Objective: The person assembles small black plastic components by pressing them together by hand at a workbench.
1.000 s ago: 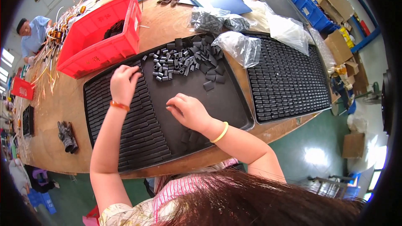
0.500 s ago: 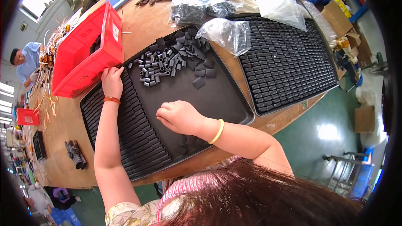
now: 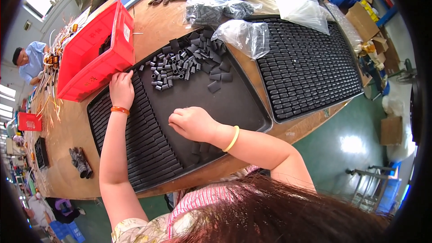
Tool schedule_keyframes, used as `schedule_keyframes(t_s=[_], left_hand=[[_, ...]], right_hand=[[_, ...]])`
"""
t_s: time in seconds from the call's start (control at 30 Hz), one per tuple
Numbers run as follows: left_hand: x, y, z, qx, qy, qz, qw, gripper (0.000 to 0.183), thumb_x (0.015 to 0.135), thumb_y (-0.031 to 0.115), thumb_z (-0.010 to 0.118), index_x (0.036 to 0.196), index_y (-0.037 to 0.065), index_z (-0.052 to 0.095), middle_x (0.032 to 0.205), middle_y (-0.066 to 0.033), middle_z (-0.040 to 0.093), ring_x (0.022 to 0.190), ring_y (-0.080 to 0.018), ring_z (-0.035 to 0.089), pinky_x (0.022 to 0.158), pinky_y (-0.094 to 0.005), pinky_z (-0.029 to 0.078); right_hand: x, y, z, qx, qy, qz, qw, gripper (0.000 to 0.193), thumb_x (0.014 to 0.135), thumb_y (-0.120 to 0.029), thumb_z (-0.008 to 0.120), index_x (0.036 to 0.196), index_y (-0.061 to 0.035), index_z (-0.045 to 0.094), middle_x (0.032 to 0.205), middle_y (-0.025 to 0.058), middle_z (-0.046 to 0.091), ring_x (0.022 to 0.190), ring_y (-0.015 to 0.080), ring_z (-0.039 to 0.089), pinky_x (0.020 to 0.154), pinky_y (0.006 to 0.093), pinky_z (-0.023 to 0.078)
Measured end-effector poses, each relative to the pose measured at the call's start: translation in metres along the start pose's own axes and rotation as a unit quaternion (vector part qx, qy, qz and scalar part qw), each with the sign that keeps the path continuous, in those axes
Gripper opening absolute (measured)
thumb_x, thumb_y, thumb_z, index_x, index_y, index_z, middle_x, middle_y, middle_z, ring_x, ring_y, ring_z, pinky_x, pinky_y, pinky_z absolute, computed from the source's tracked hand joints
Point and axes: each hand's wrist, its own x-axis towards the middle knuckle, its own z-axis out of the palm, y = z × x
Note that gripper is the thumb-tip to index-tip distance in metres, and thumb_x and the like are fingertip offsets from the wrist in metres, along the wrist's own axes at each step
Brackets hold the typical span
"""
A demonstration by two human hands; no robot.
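A black tray (image 3: 216, 118) lies across the table in front of me, with neat rows of short black tubes (image 3: 150, 150) filling its left part. At the far end of those rows, my left hand (image 3: 121, 91) bends its fingers down beside the tray's edge; whatever is under the fingertips is hidden. Over the bare middle of the tray, my right hand (image 3: 192, 123) is closed, thumb against curled fingers, and its contents cannot be made out. A heap of loose black tubes (image 3: 173, 68) and flat black pieces (image 3: 215, 87) lies in the tray's far part.
A red bin (image 3: 92, 74) stands just beyond my left hand. To the right is a second tray (image 3: 310, 72) full of black tubes, partly under clear plastic bags (image 3: 245, 36). Dark gloves (image 3: 81, 163) lie at left. Another person (image 3: 30, 65) works beyond the bin.
Little differs. The whole view has shifted slightly, and both hands keep nearly the same place and pose. The other person at far left has lowered and shifted a little.
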Motion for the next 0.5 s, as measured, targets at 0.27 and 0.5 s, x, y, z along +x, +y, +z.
schedule_keyframes(t_s=[0.27, 0.5], left_hand=[[0.0002, 0.0007, -0.0007, 0.011, -0.040, -0.012, 0.999, 0.024, 0.093, 0.018, 0.061, 0.115, 0.010, 0.070, 0.110, -0.0041, 0.064, 0.110, -0.0265, 0.056, 0.093, -0.0428, 0.046], [0.0028, -0.0080, 0.0004, -0.053, -0.061, -0.015, 0.997, 0.022, 0.090, 0.015, 0.063, 0.110, 0.008, 0.071, 0.108, -0.0062, 0.065, 0.104, -0.0295, 0.060, 0.091, -0.0426, 0.048]], right_hand=[[0.0017, -0.0005, 0.0006, 0.013, 0.016, -0.006, 1.000, 0.010, 0.089, -0.016, 0.066, 0.087, -0.0077, 0.060, 0.081, 0.0087, 0.061, 0.075, 0.0305, 0.064, 0.066, 0.0404, 0.053], [0.0005, 0.0002, 0.0003, 0.013, 0.028, -0.014, 0.999, 0.010, 0.088, -0.016, 0.067, 0.087, -0.0077, 0.060, 0.080, 0.0085, 0.061, 0.074, 0.0303, 0.064, 0.065, 0.0399, 0.053]])
